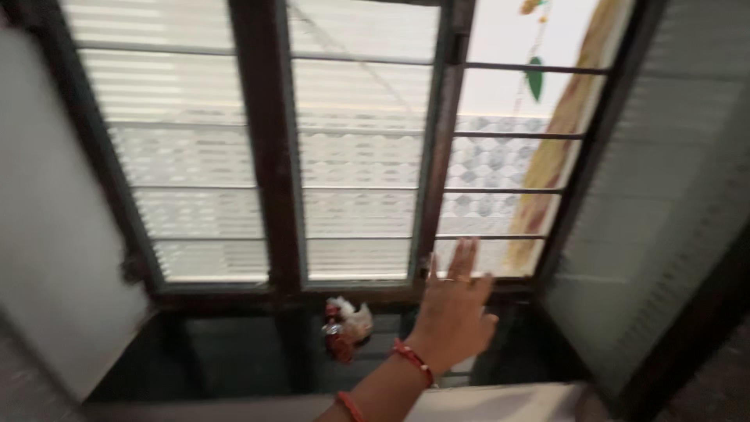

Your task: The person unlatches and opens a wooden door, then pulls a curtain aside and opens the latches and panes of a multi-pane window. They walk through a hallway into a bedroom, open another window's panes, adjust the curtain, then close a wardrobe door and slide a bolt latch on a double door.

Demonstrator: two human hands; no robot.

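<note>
- Your right hand [455, 309] is spread open, fingers stretched up and slightly apart, gripping nothing; a ring sits on one finger and red thread bands circle the wrist and forearm.
- The fingertips [466, 248] reach the lower edge of the open window section [508, 168], which is crossed by thin horizontal metal bars; whether they touch the frame is blurred.
- The window frame [269, 148] is dark, smooth wood, its long posts upright; the two closed shutters [359, 156] hold ribbed, frosted glass.
- Below, the sill [234, 352] is dark, glossy stone, and a small red-and-white crumpled bundle [344, 328] lies on it just left of your wrist.
- Pale plain walls [55, 234] flank the recess on both sides.
- Your forearm runs diagonally from bottom centre up toward the opening.
- Your left hand is out of sight.
</note>
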